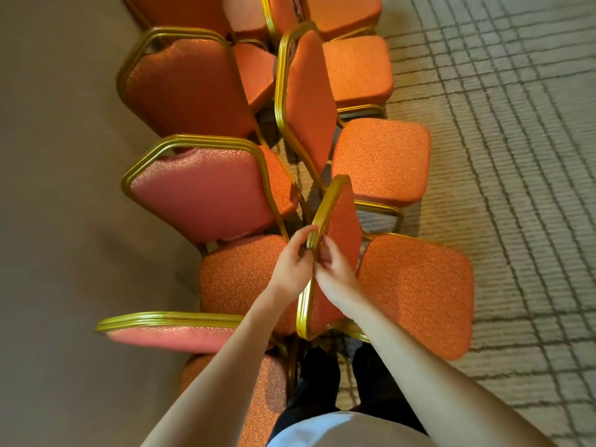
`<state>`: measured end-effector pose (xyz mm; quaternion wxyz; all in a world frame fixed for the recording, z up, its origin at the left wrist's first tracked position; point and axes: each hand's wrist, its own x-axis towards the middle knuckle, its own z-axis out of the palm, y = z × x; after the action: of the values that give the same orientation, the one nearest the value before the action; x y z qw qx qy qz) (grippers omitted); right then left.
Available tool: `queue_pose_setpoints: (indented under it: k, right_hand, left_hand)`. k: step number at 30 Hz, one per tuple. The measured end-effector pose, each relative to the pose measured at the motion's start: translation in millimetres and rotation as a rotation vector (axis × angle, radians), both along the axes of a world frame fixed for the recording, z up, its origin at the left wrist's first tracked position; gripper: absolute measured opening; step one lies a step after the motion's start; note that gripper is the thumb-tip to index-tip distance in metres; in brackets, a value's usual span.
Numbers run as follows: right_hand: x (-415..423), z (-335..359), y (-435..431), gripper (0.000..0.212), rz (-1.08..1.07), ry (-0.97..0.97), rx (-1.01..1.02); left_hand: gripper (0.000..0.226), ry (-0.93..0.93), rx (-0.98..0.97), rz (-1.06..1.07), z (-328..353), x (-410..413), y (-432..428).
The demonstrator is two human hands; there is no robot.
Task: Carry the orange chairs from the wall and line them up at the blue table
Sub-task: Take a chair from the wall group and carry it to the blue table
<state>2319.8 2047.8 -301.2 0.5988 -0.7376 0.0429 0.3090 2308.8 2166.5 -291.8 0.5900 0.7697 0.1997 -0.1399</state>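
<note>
Ok so I'm at the pick-up stage on this one. Both hands are on the chair (416, 295) right in front of me, seat at about 2 o'clock and backrest edge-on at 12. My left hand (292, 264) has its fingers curled round the gold frame (325, 204) from the wall side. My right hand (337, 272) is wrapped on it from the seat side. The two hands are basically touching each other.

That's the bit I'd fix first. With both grips bunched on one spot the chair will probably want to twist once it's up, so I'd slide the hands apart along the frame before lifting.

It's tight in here too. The wall row (206, 195) sits at 9 to 11 o'clock against the wall (48, 188), with one seat just beside my backrest. Another orange chair (380, 159) is close at 12. I can't see the legs, so I can't tell whether anything's hooked.

My plan is to lift straight up, then swing out over the carpet (516, 156) at 3 o'clock. The blue table isn't in view, so I'll have to turn and find it.
</note>
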Motion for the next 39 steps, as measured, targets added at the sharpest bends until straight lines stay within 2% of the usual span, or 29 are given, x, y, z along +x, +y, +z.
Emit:
queue_pose_setpoints:
  k: [6,11,13,19,24,29,32,34,36,39]
  right_hand:
    - [-5,1,-7,0.046,-0.123,-0.018,0.003]
    - [-12,9,-41,0.051,-0.327,-0.087,-0.047]
    - [-16,15,-59,0.051,-0.402,-0.129,-0.06]
    - [-30,24,-116,0.07,-0.545,-0.257,-0.174]
    - [-33,46,-169,0.041,-0.68,-0.408,-0.284]
    - [-37,57,-218,0.041,-0.72,-0.483,-0.36]
    - [-35,60,-249,0.038,-0.763,-0.536,-0.417]
    - [-33,60,-273,0.036,-0.757,-0.559,-0.459]
    - [-32,64,-290,0.036,-0.734,-0.569,-0.495]
    - [-29,70,-320,0.032,-0.728,-0.579,-0.548]
  left_hand:
    - [0.055,0.012,-0.188,0.047,10,1,-3]
    - [0.059,-0.048,-0.124,-0.191,35,9,-29]
    - [0.059,-0.108,-0.043,-0.303,41,14,-45]
    - [0.059,-0.314,0.181,-0.588,54,33,-104]
    - [0.06,-0.571,0.374,-0.779,66,48,-164]
    - [0.065,-0.647,0.653,-0.925,81,57,-232]
    - [0.051,-0.71,0.64,-1.033,77,76,-270]
    - [0.04,-0.729,0.559,-1.092,67,89,-300]
    - [0.028,-0.769,0.497,-1.05,58,97,-323]
    - [0.024,-0.81,0.461,-1.006,54,104,-356]
